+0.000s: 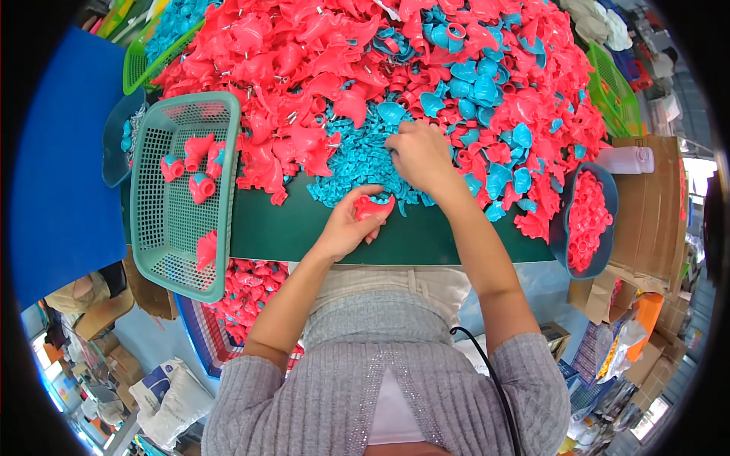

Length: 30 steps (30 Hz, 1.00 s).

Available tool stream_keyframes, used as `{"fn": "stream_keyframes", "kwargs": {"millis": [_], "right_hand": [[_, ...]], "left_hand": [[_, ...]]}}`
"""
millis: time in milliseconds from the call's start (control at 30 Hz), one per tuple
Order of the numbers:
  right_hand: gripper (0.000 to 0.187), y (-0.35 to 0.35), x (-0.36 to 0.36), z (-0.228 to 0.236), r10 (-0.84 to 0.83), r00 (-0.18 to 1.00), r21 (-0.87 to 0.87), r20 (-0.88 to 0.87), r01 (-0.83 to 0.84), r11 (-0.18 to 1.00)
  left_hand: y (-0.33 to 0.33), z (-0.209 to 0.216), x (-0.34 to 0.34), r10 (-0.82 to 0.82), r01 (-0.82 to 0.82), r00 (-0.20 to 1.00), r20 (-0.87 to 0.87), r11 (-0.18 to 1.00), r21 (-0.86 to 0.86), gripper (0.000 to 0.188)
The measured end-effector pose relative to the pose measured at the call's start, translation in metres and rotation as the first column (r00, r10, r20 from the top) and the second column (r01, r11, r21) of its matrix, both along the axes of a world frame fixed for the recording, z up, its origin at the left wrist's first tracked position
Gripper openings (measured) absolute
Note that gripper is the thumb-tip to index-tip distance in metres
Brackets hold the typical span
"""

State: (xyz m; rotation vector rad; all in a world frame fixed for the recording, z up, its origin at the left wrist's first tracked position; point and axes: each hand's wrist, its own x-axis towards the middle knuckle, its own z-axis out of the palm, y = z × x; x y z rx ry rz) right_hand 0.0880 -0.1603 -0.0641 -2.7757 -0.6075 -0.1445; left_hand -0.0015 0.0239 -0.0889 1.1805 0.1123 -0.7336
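Both forearms reach forward from the lower edge over the dark green worktop (pixel 304 228). The left hand (pixel 346 228) is bent at the wrist, its fingers curled closed around a red plastic piece (pixel 374 207) held just above the worktop near its front edge. The right hand (pixel 420 156) stretches farther, palm down, fingers loosely bent and dug into the small blue plastic pieces (pixel 357 163) at the foot of the red and blue heap (pixel 327 68); whether it grips any cannot be told. A green basket (pixel 156 251) lies to the left.
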Motion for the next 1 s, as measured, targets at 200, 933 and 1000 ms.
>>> {"fn": "stream_keyframes", "kwargs": {"millis": [200, 933, 1000], "right_hand": [[0.008, -0.004, 0.008, -0.006, 0.016, 0.998, -0.088, -0.067, -0.021, 0.996], [0.01, -0.017, -0.044, 0.055, 0.366, 0.812, 0.89, -0.455, 0.397, 0.224], [0.01, -0.016, -0.043, 0.057, 0.37, 0.797, 0.877, -0.478, 0.414, 0.242]], "left_hand": [[-0.001, -0.002, 0.0, 0.008, -0.008, 1.0, -0.009, 1.0, -0.021, 0.042], [-0.036, 0.077, 0.025, -0.03, 0.02, 0.996, 0.084, 0.992, 0.125, 0.023], [-0.037, 0.079, 0.024, -0.033, 0.023, 0.996, 0.086, 0.993, 0.115, 0.023]]}}
